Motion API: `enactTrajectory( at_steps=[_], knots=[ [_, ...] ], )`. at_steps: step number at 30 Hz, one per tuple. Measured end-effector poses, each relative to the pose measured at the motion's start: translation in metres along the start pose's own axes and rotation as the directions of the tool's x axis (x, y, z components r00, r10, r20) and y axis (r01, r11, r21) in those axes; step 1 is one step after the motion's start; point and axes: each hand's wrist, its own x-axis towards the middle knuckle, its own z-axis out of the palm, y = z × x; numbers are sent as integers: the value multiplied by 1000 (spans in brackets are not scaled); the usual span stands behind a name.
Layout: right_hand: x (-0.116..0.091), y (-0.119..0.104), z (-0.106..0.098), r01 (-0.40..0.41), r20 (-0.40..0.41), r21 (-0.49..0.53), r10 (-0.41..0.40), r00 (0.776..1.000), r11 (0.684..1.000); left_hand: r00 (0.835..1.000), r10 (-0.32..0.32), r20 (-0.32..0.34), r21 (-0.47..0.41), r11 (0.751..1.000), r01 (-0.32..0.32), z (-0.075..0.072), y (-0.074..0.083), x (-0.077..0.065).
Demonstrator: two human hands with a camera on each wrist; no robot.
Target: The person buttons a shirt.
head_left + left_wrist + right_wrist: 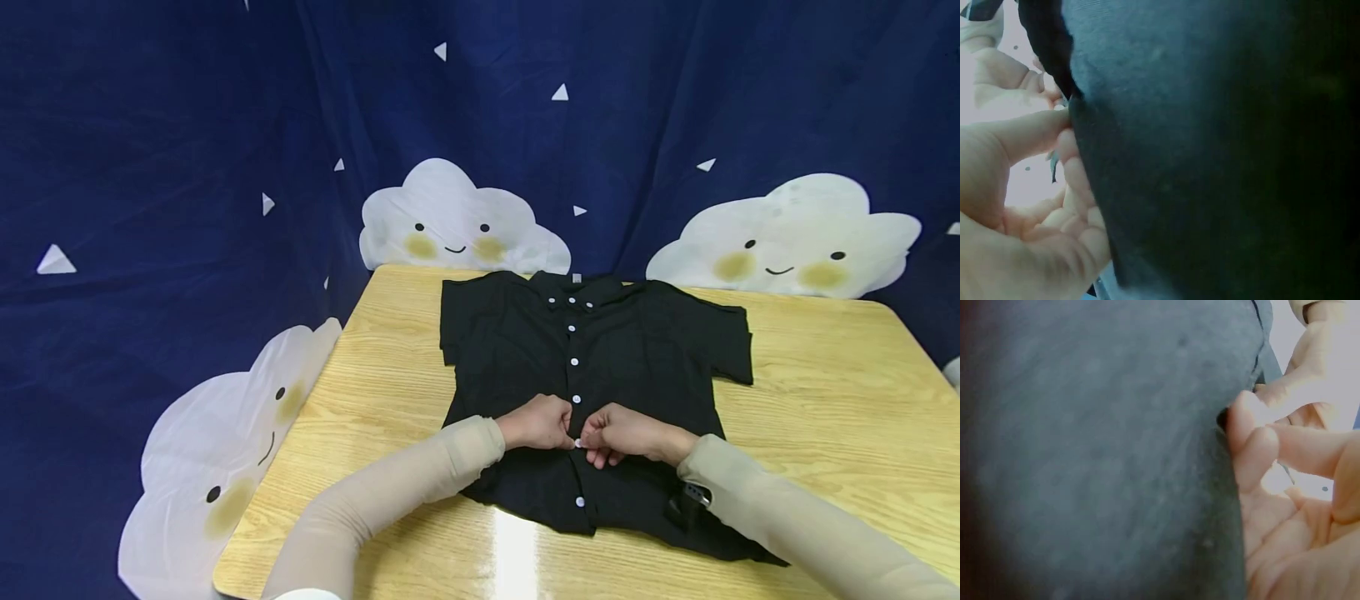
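A black short-sleeved button-up shirt (510, 358) lies front up on the table, its collar at the far side. At the lower front, my left hand (536, 422) pinches the placket edge between thumb and curled fingers. Facing it, my right hand (630, 433) pinches the same edge with thumb and index finger, the fingertips right at a white button (578, 443). Dark cloth fills much of both wrist views, draped beside the left hand (1029, 219) and the right hand (1291, 512). The fingers partly hide the buttonhole area.
Further white buttons run up the placket to the collar, and a lower button (580, 502) sits near the hem. The wooden table (825, 400) extends to both sides. Behind it hangs a dark blue curtain (495, 100) with white clouds.
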Motion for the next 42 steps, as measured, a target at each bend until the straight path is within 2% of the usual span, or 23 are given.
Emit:
enactTrajectory(
  at_steps=[3,8,16,21,29,33,37,39,42],
  knots=[
    [-2,-3,3,22,-39,-99,-26,999,995,999,-30,-17,30,999,31,1,-1,-3],
    [-6,-9,10,54,-87,-248,-78,993,967,999,-45,-4,13,999,45,1,-4,-11],
    [-11,-9,16,79,-106,-423,-136,985,903,998,16,54,-22,1000,-14,2,-5,-24],
    [-13,-9,17,93,-105,-475,-162,981,875,996,52,79,-18,999,-51,5,-2,-27],
    [-19,-11,21,135,-46,-501,-183,982,855,995,46,93,-32,999,-43,10,2,-30],
    [-22,-12,23,133,-1,-474,-151,989,871,996,45,75,-35,998,-42,11,3,-30],
    [-25,-13,25,76,62,-389,-56,996,918,998,41,53,-33,999,-40,13,4,-31],
    [-26,-13,26,46,81,-362,-18,997,931,998,42,43,-29,999,-41,14,5,-31],
    [-27,-13,29,27,81,-354,2,997,935,999,39,38,-26,999,-38,15,7,-32]
  ],
)
